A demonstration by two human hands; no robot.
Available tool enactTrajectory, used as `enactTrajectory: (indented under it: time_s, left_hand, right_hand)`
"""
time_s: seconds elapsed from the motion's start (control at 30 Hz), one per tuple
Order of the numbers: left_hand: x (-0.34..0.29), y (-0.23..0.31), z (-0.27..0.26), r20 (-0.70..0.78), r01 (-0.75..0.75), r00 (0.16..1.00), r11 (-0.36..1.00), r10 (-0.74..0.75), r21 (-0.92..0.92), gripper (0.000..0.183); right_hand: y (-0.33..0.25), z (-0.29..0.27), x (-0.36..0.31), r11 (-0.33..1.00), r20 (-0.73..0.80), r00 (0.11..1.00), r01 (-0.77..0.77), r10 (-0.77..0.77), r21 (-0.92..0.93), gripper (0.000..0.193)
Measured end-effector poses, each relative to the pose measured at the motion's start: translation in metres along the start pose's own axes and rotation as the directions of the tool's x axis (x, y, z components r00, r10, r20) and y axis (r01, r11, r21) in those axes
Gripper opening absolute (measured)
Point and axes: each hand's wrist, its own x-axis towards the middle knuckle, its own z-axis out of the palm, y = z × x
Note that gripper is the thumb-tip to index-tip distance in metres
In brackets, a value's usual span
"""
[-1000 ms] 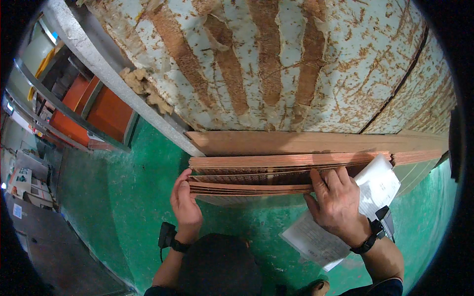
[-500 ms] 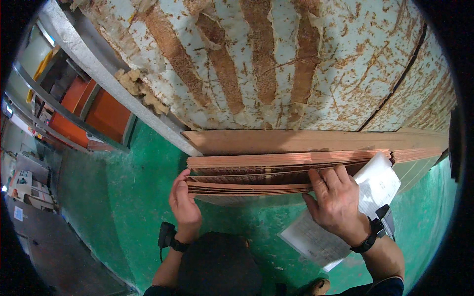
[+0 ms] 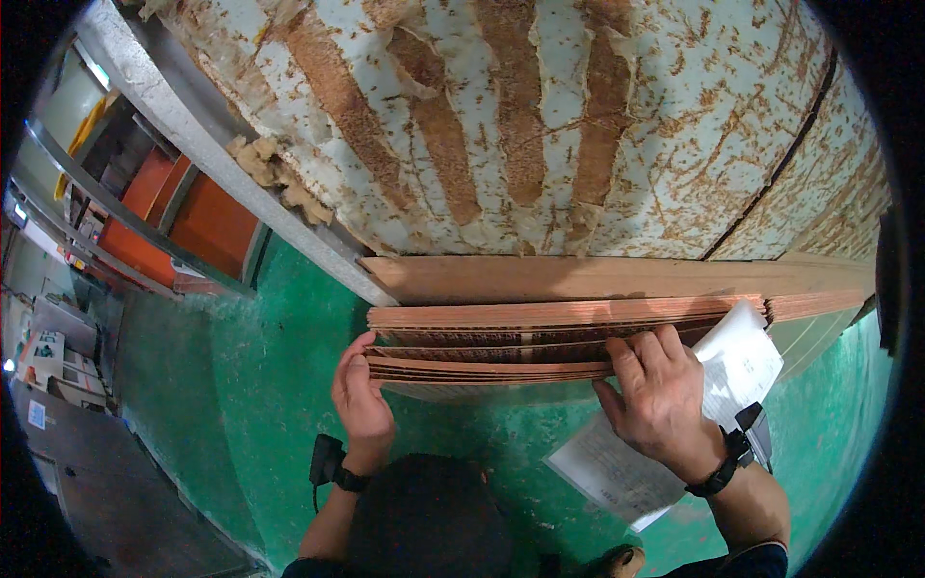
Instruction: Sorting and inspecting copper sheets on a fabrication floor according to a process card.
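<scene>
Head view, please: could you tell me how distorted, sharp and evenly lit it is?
Head view: strong fisheye, with the stack of thin brown wooden sheets bowing and the corners black; centre sharp on the left hand and right hand; soft glare on the glossy green floor.

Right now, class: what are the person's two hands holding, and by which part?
Both grip a stack of thin brown sheets: the left hand at its left corner, the right hand along its near edge.
</scene>
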Motion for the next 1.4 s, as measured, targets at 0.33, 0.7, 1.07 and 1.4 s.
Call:
enactTrajectory:
  time_s: [0.33,0.7,1.07,1.4]
  left_hand:
    - [0.0,-0.005,-0.007,-0.052,0.004,0.999,1.0,-0.004,-0.001,0.027]
    - [-0.007,-0.002,-0.012,-0.022,-0.019,1.0,0.994,0.022,0.11,0.026]
    - [-0.009,0.007,-0.008,-0.023,-0.08,0.996,0.949,0.091,0.304,0.029]
    - [0.002,-0.004,-0.004,0.015,-0.011,1.0,1.0,0.011,-0.002,0.039]
  right_hand:
    - [-0.001,0.0,0.0,1.0,0.0,1.0,0.005,-0.004,-0.006,0.054]
    - [-0.003,-0.003,-0.001,1.0,0.039,0.999,-0.009,0.01,-0.021,0.058]
    - [-0.006,-0.005,0.0,1.0,-0.004,1.0,-0.011,0.011,-0.014,0.048]
    - [-0.001,0.002,-0.001,1.0,0.013,1.0,0.004,-0.004,-0.011,0.035]
